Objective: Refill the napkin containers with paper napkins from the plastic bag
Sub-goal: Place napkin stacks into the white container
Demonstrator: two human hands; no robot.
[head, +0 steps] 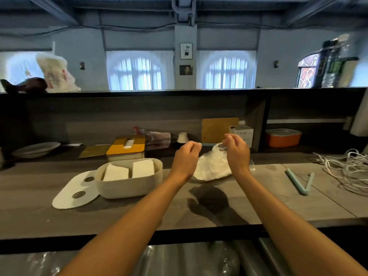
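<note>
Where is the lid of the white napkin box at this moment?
In the head view the lid lies flat on the counter, at the left, leaning against the left end of the open napkin box.

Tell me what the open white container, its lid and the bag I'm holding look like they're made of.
Container: likely matte plastic, with smooth rounded walls. Lid: same off-white matte look, two round holes. Bag: thin clear plastic film, crinkled and glossy, pinched by the right hand.
</note>
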